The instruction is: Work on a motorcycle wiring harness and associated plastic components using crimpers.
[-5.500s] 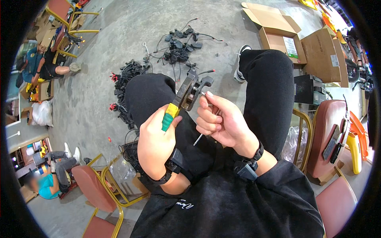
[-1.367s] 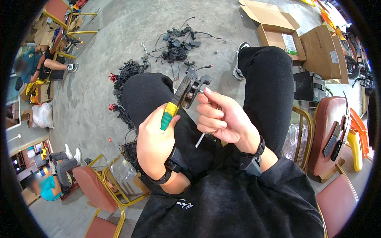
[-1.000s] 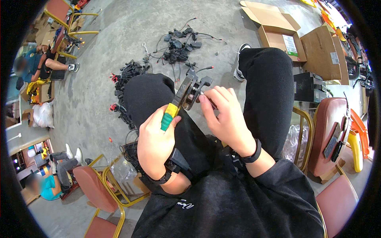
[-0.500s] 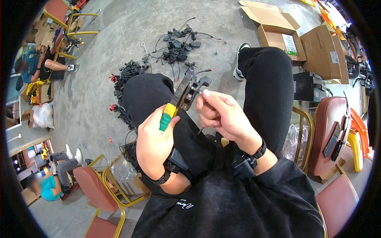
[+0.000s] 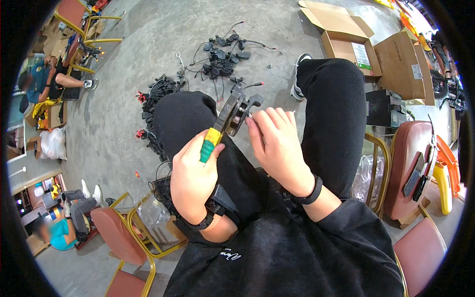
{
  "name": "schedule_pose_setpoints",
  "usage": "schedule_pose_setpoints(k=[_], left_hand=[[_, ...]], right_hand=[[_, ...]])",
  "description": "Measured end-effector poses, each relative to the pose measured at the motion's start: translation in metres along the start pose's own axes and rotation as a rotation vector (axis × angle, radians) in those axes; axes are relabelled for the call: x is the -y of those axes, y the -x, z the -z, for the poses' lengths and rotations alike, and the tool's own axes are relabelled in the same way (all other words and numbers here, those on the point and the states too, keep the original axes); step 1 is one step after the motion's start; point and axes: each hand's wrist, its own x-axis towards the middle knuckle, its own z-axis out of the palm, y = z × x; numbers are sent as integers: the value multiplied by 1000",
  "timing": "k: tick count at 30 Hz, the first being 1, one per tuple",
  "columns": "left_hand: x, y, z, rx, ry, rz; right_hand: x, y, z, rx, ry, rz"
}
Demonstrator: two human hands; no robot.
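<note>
Black fitting (image 5: pixel 231 116) was held up beside the left knee (image 5: pixel 183 115).
Left hand (image 5: pixel 194 171) clamped its yellow-and-green grip (image 5: pixel 210 142); right hand (image 5: pixel 281 148), apart, pinched a mostly hidden metal rod (image 5: pixel 249 116) at its side.

White cursive lettering (image 5: pixel 232 256) runs slantwise across the chest of the black short-sleeved cloth top (image 5: pixel 297 257) worn by the seated person, with a much smaller line of white print close by, too fine to make out. On the upright brown cardboard carton (image 5: pixel 388 74) at the right, a white rectangular paper label (image 5: pixel 416 72) sticks to one side, its print too small to read; faint dark characters mark another face. Inside the open, shallow brown cardboard box (image 5: pixel 336 48) lies a white-and-green printed sheet (image 5: pixel 361 55), its text illegible.
</note>
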Motion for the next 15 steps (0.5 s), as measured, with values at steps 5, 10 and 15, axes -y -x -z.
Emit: schedule_pose_setpoints(k=[5, 10, 15], left_hand=[[0, 0, 0, -7, -3, 37], [0, 0, 0, -1, 29, -1], [0, -1, -1, -3, 29, 1]], right_hand=[[-1, -3, 9, 109, -524, -251], [-6, -6, 12, 323, -1228, -601], [-9, -5, 8, 457, -1766, -825]])
